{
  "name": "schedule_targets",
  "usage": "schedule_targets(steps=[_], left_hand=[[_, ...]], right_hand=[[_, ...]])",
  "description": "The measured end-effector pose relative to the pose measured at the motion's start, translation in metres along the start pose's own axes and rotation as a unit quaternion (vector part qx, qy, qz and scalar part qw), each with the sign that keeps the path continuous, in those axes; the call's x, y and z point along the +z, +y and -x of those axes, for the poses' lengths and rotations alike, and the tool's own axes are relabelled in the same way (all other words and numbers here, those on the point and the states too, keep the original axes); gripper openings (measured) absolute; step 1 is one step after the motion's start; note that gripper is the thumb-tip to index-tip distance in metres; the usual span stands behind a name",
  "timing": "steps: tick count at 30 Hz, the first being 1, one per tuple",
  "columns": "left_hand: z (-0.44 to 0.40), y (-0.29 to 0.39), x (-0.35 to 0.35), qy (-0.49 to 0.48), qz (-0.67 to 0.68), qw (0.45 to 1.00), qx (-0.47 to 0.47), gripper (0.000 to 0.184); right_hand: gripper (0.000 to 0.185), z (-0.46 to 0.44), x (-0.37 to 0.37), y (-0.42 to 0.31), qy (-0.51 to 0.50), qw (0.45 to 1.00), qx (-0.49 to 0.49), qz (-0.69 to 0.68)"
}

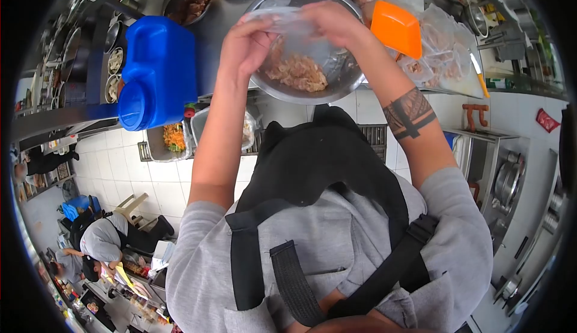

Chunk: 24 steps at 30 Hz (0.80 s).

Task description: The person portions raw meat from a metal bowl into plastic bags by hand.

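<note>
A wide steel bowl (pixel 306 97) sits on the metal counter, with pale chopped raw meat (pixel 302 73) heaped in its near left part. Over the bowl, my left hand (pixel 247 45) pinches the left side of a clear plastic bag (pixel 277 16). My right hand (pixel 336 24) grips the bag's other side, its fingers partly smeared by motion. Whether anything lies in the bag I cannot tell. To the right of the bowl, close to my right forearm, is an orange plastic basket (pixel 396 30).
A large blue jerrycan (pixel 159 69) stands left of my left arm. Bagged food (pixel 445 48) lies at the right, near an orange-handled knife (pixel 482 84). A pan of dark meat (pixel 191 3) is at the back left. Below sits a tray of shredded vegetables (pixel 174 138). Other people work at lower left.
</note>
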<state>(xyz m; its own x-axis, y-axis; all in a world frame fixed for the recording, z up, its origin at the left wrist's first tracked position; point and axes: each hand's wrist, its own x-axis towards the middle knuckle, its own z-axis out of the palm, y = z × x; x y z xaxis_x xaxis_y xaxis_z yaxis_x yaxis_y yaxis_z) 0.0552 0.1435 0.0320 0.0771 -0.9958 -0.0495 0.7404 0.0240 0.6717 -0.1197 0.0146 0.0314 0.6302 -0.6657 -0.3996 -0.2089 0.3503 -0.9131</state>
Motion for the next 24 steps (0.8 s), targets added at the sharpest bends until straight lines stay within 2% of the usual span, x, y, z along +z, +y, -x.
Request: schedule_targets(steps=[2, 3, 4, 6, 7, 9, 10, 11, 12, 13, 14, 15, 16, 17, 18, 19, 20, 21, 23, 24], left_hand=[[-0.007, -0.002, -0.017, 0.04, 0.098, 0.994, 0.018, 0.016], [-0.008, -0.002, -0.022, 0.048, 0.141, 0.989, -0.003, 0.017], [-0.006, -0.002, -0.029, 0.049, 0.142, 0.989, -0.004, 0.017], [0.005, 0.001, -0.032, -0.073, 0.13, 0.988, -0.05, 0.022], [0.012, 0.006, -0.023, -0.071, 0.13, 0.988, -0.048, 0.022], [0.024, 0.015, -0.007, -0.024, -0.006, 1.0, 0.013, 0.03], [0.022, 0.015, -0.017, -0.023, -0.005, 1.0, 0.016, 0.03], [0.018, 0.014, -0.036, 0.048, -0.258, 0.965, 0.012, 0.035], [0.017, 0.016, -0.04, 0.116, -0.492, 0.863, 0.005, 0.04], [0.016, 0.012, -0.041, 0.174, -0.573, 0.801, 0.024, 0.046], [0.017, 0.005, -0.041, 0.179, -0.572, 0.8, 0.024, 0.046], [0.016, -0.004, -0.047, 0.216, -0.65, 0.72, 0.112, 0.049], [0.016, -0.014, -0.055, 0.249, -0.715, 0.623, 0.195, 0.052], [0.015, -0.027, -0.068, 0.217, -0.712, 0.641, 0.186, 0.064], [0.018, -0.038, -0.074, 0.223, -0.711, 0.64, 0.185, 0.064], [0.02, -0.05, -0.076, 0.215, -0.721, 0.628, 0.201, 0.066], [0.021, -0.056, -0.075, 0.206, -0.73, 0.615, 0.217, 0.068], [0.021, -0.054, -0.072, 0.225, -0.695, 0.649, 0.213, 0.068], [0.015, -0.055, -0.075, 0.24, -0.705, 0.631, 0.216, 0.068], [0.014, -0.058, -0.076, 0.253, -0.715, 0.613, 0.221, 0.067]], right_hand=[[0.01, 0.016, 0.012, -0.007, -0.025, 0.999, -0.011, -0.022], [0.01, 0.017, 0.012, -0.011, -0.026, 0.999, -0.011, -0.022], [0.014, 0.018, 0.012, -0.015, -0.004, 1.0, -0.004, -0.027], [0.019, 0.016, 0.011, -0.013, 0.015, 0.999, 0.004, -0.031], [0.015, 0.01, 0.009, -0.009, 0.013, 0.999, -0.003, -0.048], [0.013, 0.006, 0.009, -0.006, 0.009, 0.998, -0.011, -0.063], [0.016, 0.007, 0.01, -0.006, -0.007, 0.999, -0.018, -0.036], [0.019, 0.008, 0.012, -0.006, -0.022, 0.999, -0.025, -0.009], [0.019, 0.009, 0.014, -0.004, -0.024, 0.999, -0.023, -0.007], [0.022, 0.01, 0.017, -0.001, -0.057, 0.997, -0.039, -0.028], [0.026, 0.009, 0.021, 0.002, -0.091, 0.993, -0.055, -0.049], [0.026, -0.005, 0.013, 0.016, -0.097, 0.993, -0.054, -0.047], [0.034, -0.031, -0.008, 0.045, -0.061, 0.997, -0.047, 0.031], [0.041, -0.054, -0.024, 0.074, -0.024, 0.993, -0.042, 0.109], [0.041, -0.072, -0.033, 0.106, -0.029, 0.992, -0.042, 0.112], [0.049, -0.089, -0.041, 0.139, 0.074, 0.903, -0.071, 0.418], [0.052, -0.094, -0.039, 0.146, 0.117, 0.818, -0.09, 0.556], [0.056, -0.099, -0.037, 0.153, 0.168, 0.71, -0.097, 0.676], [0.068, -0.082, -0.01, 0.156, -0.114, 0.789, -0.07, 0.599], [0.068, -0.056, 0.006, 0.149, -0.117, 0.789, -0.067, 0.6]])
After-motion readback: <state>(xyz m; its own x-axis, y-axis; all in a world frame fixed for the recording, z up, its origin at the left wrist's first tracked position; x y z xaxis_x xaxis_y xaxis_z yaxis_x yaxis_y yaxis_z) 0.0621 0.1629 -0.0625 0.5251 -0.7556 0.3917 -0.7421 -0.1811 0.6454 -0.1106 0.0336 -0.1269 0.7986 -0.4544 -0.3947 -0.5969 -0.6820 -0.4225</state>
